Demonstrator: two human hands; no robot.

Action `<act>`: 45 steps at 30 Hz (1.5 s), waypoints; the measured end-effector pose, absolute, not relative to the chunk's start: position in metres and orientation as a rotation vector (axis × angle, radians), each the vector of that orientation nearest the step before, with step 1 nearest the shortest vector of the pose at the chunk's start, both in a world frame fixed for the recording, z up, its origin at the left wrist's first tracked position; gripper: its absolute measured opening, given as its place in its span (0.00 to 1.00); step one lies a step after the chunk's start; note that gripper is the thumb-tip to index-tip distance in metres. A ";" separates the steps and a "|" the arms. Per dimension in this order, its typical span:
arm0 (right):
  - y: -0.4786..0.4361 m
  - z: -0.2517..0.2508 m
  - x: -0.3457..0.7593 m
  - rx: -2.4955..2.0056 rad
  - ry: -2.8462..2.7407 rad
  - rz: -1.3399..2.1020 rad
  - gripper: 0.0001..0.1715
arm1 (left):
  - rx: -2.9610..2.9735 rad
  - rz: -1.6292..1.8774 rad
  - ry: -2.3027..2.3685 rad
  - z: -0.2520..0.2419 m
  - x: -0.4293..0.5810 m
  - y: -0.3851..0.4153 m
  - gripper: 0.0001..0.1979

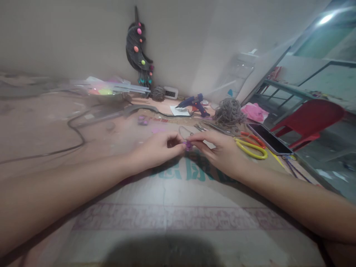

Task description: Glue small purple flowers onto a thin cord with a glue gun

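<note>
Both my hands meet over the middle of the table. A small purple piece [188,145] is pinched between the fingertips of my left hand [162,148] and my right hand [215,148]; its exact kind is too small to tell. A thin grey yarn strand [182,128] loops up behind the fingertips. Beyond my left hand lie a few more small purple pieces [142,120]. Close to my right hand are scissors with yellow and orange handles [251,148], their blades partly hidden.
A glue gun [194,104] stands at the back, beside a tangled grey yarn ball [229,111]. A phone [269,139] lies at the table's right edge. Glue sticks [133,87] rest across a bowl at back left. A black cable [75,128] crosses the left side.
</note>
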State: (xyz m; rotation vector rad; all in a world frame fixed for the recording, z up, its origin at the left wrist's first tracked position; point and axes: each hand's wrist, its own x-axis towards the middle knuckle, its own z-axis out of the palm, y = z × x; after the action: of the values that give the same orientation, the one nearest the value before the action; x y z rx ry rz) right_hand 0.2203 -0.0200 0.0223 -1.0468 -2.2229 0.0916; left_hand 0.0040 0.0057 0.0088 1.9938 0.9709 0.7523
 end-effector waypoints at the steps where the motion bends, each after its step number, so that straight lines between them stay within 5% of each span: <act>1: -0.020 0.022 0.220 -1.045 -2.223 0.088 0.10 | 1.995 0.748 0.970 0.009 0.004 0.006 0.12; 45: -0.016 0.019 0.221 -0.798 -2.311 -0.149 0.09 | 1.985 0.639 0.877 0.009 0.003 0.005 0.07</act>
State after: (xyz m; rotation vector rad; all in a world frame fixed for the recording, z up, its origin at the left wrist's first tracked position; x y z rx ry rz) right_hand 0.2212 -0.0155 0.0191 -0.7978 -2.3108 -0.1489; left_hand 0.0028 0.0054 0.0092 1.9855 0.8771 0.6391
